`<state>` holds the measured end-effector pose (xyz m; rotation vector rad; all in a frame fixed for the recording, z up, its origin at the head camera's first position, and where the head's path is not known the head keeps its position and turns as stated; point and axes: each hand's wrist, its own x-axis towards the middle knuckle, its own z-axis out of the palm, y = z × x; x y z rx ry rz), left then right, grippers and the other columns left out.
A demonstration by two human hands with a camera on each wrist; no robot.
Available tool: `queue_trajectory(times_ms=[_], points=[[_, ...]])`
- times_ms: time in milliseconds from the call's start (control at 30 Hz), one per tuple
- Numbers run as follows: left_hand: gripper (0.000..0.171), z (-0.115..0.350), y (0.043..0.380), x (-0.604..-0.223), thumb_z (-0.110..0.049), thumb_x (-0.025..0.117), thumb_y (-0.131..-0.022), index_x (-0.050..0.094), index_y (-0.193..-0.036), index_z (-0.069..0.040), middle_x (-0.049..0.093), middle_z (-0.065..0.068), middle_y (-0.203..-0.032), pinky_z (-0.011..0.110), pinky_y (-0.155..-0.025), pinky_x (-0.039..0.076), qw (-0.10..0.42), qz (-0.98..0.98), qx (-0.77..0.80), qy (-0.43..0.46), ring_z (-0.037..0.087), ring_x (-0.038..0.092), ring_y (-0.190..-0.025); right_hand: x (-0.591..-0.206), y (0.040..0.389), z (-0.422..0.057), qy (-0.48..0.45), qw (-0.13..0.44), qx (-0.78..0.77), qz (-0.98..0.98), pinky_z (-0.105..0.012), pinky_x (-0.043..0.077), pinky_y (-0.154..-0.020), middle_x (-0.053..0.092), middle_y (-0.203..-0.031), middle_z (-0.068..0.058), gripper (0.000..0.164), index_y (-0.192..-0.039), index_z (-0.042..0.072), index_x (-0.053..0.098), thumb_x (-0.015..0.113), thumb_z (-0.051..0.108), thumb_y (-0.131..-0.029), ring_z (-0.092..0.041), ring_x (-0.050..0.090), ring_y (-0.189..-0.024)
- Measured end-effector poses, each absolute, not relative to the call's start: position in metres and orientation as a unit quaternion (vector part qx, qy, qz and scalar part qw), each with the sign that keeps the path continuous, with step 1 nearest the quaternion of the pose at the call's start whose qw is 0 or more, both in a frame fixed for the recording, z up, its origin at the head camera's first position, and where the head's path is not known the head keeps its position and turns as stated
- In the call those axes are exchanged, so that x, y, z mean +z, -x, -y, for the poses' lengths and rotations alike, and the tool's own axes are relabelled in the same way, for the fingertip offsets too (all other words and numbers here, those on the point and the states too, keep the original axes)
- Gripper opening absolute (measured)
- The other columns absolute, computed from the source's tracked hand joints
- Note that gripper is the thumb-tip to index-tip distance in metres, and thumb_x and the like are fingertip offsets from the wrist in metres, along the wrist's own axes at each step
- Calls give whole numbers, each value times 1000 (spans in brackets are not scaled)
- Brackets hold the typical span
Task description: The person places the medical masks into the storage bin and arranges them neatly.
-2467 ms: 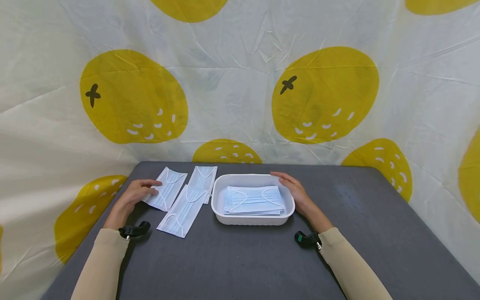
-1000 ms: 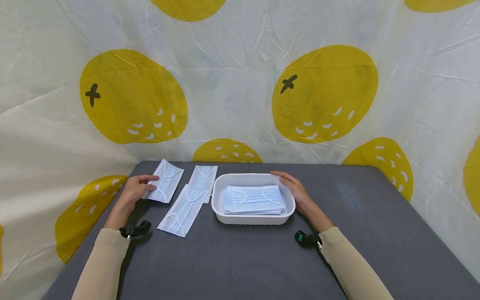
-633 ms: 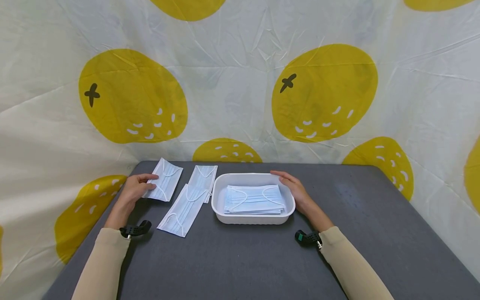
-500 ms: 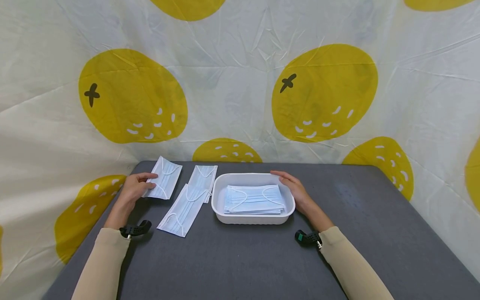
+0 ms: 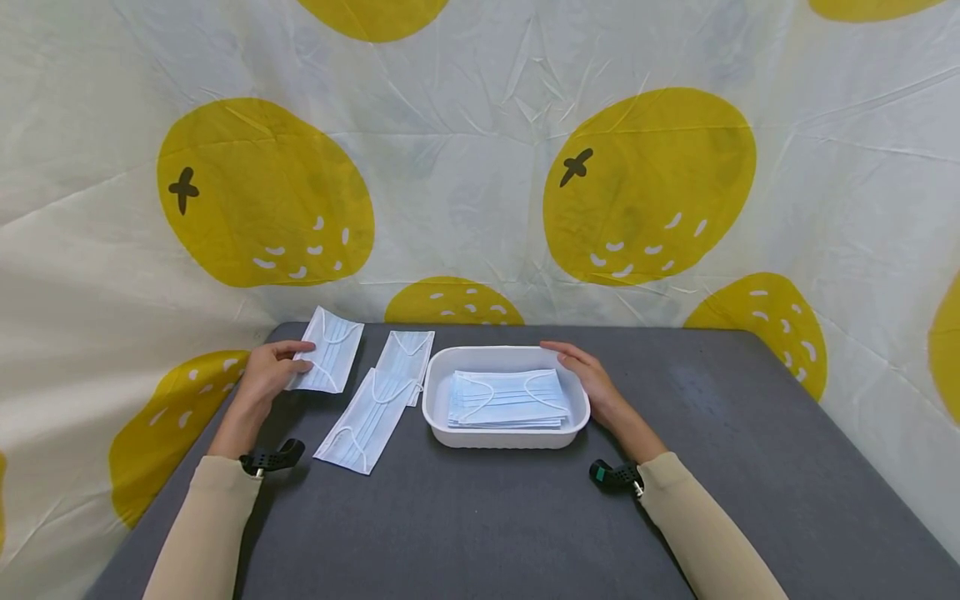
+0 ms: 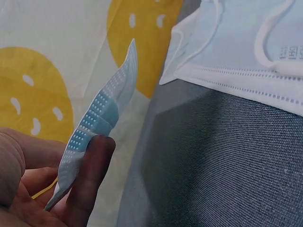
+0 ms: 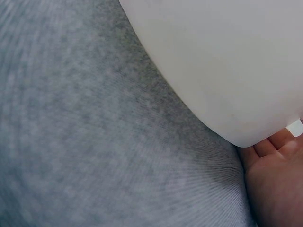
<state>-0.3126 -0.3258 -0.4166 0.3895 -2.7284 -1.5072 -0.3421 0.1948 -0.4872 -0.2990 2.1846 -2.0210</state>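
Note:
In the head view my left hand point(image 5: 264, 369) pinches a pale blue face mask point(image 5: 335, 354) with white ear loops between thumb and fingers. The mask is raised, its lower end casting a shadow on the table; the left wrist view shows this mask point(image 6: 97, 118) edge-on above the cloth. Two more masks, a nearer one point(image 5: 363, 425) and a farther one point(image 5: 408, 354), lie overlapping to the right. My right hand point(image 5: 592, 387) holds the right end of a white plastic tub point(image 5: 495, 440), its fingers round the far corner. In the tub lies a stack of masks point(image 5: 510, 400).
Dark grey cloth covers the table point(image 5: 480, 533). A white curtain point(image 5: 465, 167) with yellow fruit prints hangs directly behind the far edge and along the left side. Each wrist wears a black camera mount, such as the left mount point(image 5: 272, 458).
My left hand has taken hold of the leftmost mask and lifted it off the table, up and slightly left. The right hand, the tub and the other masks have stayed in place.

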Motion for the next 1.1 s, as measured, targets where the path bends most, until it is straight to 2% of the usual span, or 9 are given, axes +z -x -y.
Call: queue_trajectory(times_ms=[433,1100], points=[[44,319,308,-411,-8,62,-100,59,-143,-1,42,25,-156,56,-122,36,25,866,-487,-113,41,42,-132,-487,342,-195,99,77,-672,-730,-22,46,-104,48,-159,-9,42,-150,11,54,44,24,-111,-17,54,-134],[43,302,305,-400,-11,63,-101,60,-143,-2,47,21,-153,51,-120,40,41,863,-495,-87,37,48,-129,-489,342,-196,101,75,-672,-730,-18,47,-101,49,-159,-10,43,-150,11,54,44,24,-111,-10,56,-130]])
